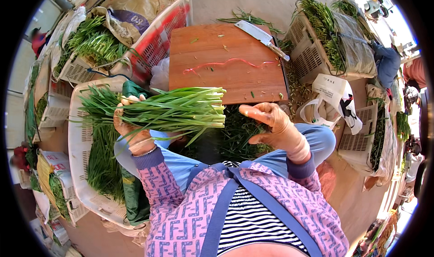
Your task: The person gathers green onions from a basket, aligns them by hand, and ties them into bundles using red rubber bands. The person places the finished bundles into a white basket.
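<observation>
My left hand [132,121] grips a bunch of garlic chives [176,109], its pale cut ends to the right and its leafy tips to the left. To the right of those ends is my right hand [274,123], fingers apart and holding nothing. Thin gloves seem to cover both hands. Ahead of me lies a wooden board [203,50] with a red plastic string [227,63] stretched across it. A cleaver [256,33] rests at its far right corner, the handle over the edge. Green trimmings [244,135] cover the ground between my knees.
At my left a white plastic crate [79,175] holds more chives [105,158]. A red-and-white crate [161,36] adjoins the board's left side. To the right are a white bag [330,91] and a crate [303,36] packed with greens. People [39,40] appear near the rim.
</observation>
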Motion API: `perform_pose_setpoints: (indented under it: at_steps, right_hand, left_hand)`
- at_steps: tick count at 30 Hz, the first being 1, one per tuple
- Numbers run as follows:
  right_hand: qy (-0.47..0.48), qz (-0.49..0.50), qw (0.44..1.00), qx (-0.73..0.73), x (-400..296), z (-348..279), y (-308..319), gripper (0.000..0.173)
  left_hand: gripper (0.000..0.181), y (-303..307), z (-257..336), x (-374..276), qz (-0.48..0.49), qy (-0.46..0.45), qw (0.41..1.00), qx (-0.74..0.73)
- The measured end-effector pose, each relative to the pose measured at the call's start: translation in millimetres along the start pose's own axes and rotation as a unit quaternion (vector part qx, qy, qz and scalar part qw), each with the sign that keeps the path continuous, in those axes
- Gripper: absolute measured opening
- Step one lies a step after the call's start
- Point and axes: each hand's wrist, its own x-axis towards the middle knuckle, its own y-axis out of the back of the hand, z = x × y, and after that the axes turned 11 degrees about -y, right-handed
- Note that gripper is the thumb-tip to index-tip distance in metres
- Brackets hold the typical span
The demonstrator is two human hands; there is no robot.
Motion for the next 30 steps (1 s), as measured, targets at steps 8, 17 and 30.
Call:
perform_pose_setpoints:
  at_steps: [8,17,30]
  right_hand:
    - [0.018,0.107,0.994,0.026,51,-18,-62,0.031]
    - [-0.072,-0.222,0.971,0.043,-4,-2,-22,0.028]
    - [0.141,0.095,0.944,-0.283,53,-16,-55,0.021]
  left_hand:
    - [0.019,-16,-5,-11,-0.011,-0.02,0.997,0.067]
    - [0.017,5,15,-4,-0.02,-0.05,0.995,-0.084]
    - [0.024,-5,4,-16,-0.025,-0.044,0.999,-0.019]
